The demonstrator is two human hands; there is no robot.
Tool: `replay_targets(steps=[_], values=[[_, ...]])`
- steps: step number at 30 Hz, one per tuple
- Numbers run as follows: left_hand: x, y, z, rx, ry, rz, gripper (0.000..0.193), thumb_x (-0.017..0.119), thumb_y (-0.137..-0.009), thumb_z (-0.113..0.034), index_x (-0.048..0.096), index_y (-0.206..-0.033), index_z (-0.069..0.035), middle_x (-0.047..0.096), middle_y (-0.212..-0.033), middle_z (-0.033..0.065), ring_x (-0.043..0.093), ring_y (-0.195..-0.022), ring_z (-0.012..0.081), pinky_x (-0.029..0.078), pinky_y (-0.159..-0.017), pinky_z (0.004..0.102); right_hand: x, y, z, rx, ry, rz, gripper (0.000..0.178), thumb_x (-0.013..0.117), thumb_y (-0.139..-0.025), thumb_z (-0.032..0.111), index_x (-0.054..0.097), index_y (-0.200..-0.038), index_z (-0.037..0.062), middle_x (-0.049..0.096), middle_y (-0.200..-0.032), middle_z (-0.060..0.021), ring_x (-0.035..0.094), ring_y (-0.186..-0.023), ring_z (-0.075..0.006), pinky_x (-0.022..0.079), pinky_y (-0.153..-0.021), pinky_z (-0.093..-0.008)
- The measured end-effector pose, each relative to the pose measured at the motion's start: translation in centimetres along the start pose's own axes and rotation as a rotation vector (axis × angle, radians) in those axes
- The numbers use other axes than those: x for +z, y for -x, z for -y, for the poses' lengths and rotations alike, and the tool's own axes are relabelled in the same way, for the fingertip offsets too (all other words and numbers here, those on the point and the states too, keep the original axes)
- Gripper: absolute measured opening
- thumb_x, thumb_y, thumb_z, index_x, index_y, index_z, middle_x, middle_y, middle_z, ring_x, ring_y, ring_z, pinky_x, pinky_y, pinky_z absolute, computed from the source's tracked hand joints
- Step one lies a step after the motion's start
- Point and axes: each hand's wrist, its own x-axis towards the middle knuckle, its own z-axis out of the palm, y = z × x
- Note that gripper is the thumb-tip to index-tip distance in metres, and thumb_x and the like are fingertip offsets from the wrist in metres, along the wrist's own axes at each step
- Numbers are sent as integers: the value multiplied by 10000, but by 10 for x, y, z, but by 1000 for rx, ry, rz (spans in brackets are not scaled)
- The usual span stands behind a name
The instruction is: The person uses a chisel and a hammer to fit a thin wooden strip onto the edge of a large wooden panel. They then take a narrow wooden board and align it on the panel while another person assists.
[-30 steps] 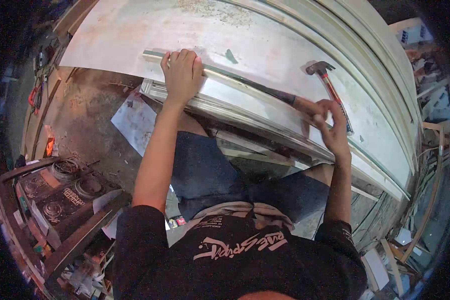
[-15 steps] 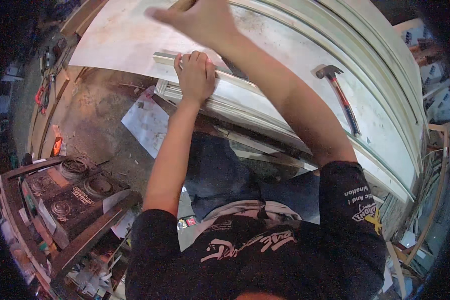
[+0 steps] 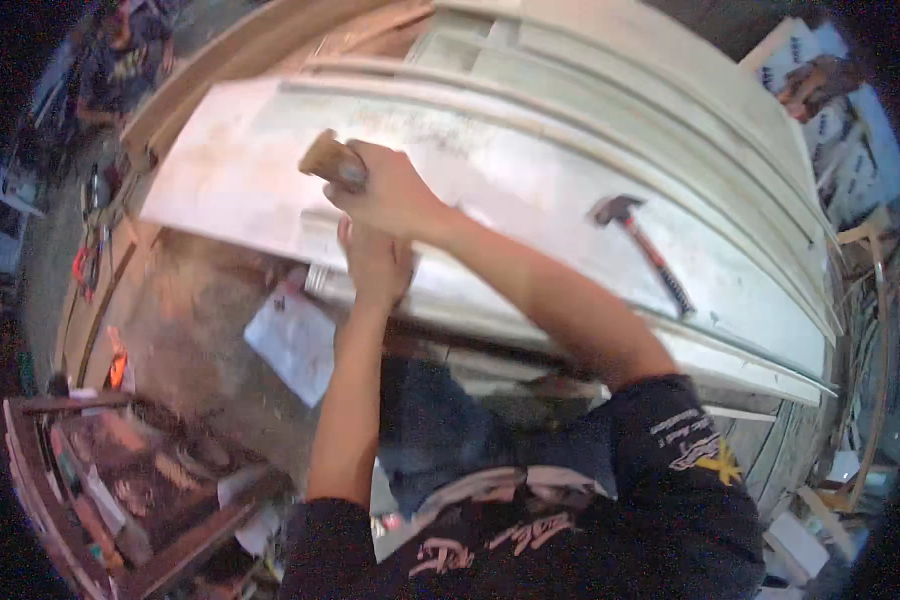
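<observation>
My right hand (image 3: 390,195) is closed round a short tan tool (image 3: 322,158) with a dark grey band; blur hides its exact kind. It is raised over the white panel (image 3: 230,150), just above my left hand. My left hand (image 3: 375,265) grips the pale wooden strip (image 3: 317,228) along the panel's near edge, its fingers partly hidden behind my right hand. A claw hammer (image 3: 650,255) with a red and black handle lies on the panel to the right, touched by neither hand.
Long pale boards (image 3: 610,85) lie along the panel's far side. A dark wooden frame with round parts (image 3: 140,480) stands at lower left. A white sheet (image 3: 295,340) lies on the floor near my left forearm. Red-handled pliers (image 3: 83,275) are at far left. Another person (image 3: 125,60) is at upper left.
My right hand has come down and nearer, from the top edge to beside my left hand, with the tan tool still in it. My left hand stays on the strip. The view has shifted.
</observation>
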Motion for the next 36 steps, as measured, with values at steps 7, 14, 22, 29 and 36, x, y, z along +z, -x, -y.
replay_targets(steps=[7,14,22,29,36], values=[[-13,1,-31,-20,45,116,245,432,-947,-229,576,-876,-44,577,-947,160,517,-991,350,288,-1055,527,-160,162,-68,188,-1445,-906,281,570,-820,78,388,-625,168,297,-529,31,311,-462,-138,285,-482,-279],[-6,17,-2,49,-83,91,258,458,-950,-267,590,-919,-47,577,-928,169,526,-968,364,327,-968,538,-314,249,18,-500,-1292,-931,282,564,-851,178,395,-631,127,360,-537,37,336,-492,-96,326,-518,-251],[-6,5,-21,-44,105,30,182,518,-923,-253,606,-934,-93,613,-1066,88,533,-1086,308,251,-1098,522,-253,271,49,-374,-936,-876,396,603,-735,113,523,-1104,-8,490,-838,-67,446,-739,-171,361,-732,-333],[-13,16,-2,-56,182,-145,246,527,-886,-250,636,-1047,-100,610,-1197,93,498,-1208,295,183,-1145,519,-194,229,21,-341,-1221,-676,288,573,-914,347,546,-916,60,441,-715,-26,380,-665,-150,341,-650,-321],[0,19,27,-62,134,-145,230,541,-863,-268,672,-990,-128,655,-1139,41,520,-1220,280,198,-1141,503,-134,152,9,-256,-1196,-623,335,552,-882,323,576,-1073,49,522,-840,-76,479,-811,-204,400,-713,-363]])
